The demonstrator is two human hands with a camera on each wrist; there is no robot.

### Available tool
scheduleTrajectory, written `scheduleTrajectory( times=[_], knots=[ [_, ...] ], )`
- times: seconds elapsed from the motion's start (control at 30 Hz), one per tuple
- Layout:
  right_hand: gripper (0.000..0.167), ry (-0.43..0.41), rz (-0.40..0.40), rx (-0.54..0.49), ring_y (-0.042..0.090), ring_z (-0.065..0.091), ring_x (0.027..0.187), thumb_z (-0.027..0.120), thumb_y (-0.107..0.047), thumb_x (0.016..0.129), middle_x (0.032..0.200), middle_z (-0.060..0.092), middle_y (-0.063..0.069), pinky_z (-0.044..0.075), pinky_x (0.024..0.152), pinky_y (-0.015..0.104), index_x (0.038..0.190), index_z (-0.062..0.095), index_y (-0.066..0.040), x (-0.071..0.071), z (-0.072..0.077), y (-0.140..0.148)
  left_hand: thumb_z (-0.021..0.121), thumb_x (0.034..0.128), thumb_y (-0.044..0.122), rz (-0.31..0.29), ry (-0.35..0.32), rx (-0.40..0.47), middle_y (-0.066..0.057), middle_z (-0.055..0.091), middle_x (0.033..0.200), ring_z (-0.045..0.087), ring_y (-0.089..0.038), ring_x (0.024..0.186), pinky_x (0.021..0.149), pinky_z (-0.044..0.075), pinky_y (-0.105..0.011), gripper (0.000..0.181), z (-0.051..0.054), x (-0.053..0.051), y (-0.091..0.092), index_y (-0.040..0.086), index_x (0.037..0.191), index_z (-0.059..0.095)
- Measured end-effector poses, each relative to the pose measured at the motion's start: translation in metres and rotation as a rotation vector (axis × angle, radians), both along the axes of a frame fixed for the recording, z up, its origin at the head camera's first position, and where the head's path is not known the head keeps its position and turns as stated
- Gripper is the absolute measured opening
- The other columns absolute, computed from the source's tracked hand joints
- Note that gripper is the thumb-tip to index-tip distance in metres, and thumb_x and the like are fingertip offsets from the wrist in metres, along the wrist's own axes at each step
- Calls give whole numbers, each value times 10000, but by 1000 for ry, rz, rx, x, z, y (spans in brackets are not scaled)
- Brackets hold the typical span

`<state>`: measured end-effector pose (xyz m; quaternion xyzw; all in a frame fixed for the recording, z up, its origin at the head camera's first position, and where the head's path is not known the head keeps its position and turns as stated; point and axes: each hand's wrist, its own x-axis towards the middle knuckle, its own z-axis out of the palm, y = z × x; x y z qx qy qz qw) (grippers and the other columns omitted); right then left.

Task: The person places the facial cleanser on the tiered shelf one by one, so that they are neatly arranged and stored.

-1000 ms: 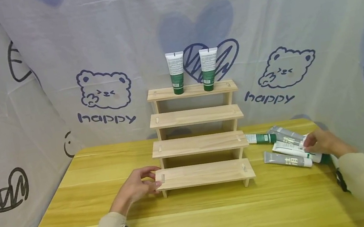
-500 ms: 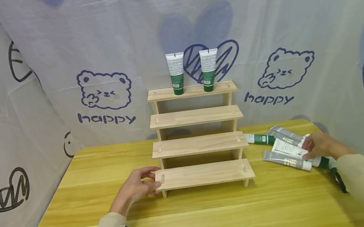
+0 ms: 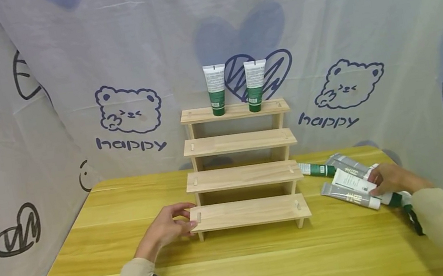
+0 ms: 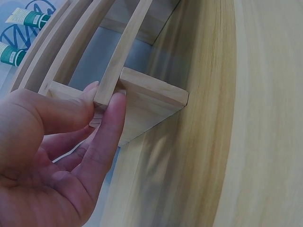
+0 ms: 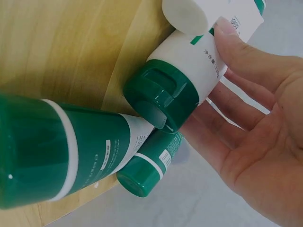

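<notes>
Pinching with the right hand (image 3: 390,178), the nearer, a green-capped white tube (image 5: 188,64) right of the wooden rack (image 3: 243,176) on the bench (image 3: 244,271), slanting lengthwise away toward the rack (and gripping its lowest step (image 3: 249,211) with the left hand (image 3: 168,223)).

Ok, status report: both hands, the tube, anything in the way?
Left hand pinching lowest wooden shelf. Right hand gripping green-capped white squeeze tube. Gray squeeze tube close alongside, possible snag.
</notes>
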<state>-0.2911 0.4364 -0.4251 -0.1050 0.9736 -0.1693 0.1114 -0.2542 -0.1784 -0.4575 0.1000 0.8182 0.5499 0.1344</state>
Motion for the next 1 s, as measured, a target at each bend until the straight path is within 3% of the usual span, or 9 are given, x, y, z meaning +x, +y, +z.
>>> scheduleTrajectory(
  times=[0.43,0.73,1.0],
  knots=[
    [296,65,38,-3,207,658,794,867,-112,782,850,731,178,541,686,306,899,663,68,-1,-2,7,710,949,9,32,-30,-25,-174,611,1144,735,-190,805,752,659,-382,490,-2,-3,2,18,1421,577],
    [415,-6,-36,8,305,655,862,855,-169,837,965,704,264,602,761,451,1044,653,128,-2,20,1,706,944,-11,33,-26,-19,-181,615,1145,722,-185,796,757,663,-392,497,-4,-3,1,1,1421,567],
    [432,64,-39,7,354,680,909,856,-212,846,1007,716,267,622,792,500,1077,672,104,-7,38,-10,706,947,-2,15,-16,-20,-196,606,1149,724,-184,800,755,664,-400,503,-2,-3,0,-15,1427,555]
  ],
)
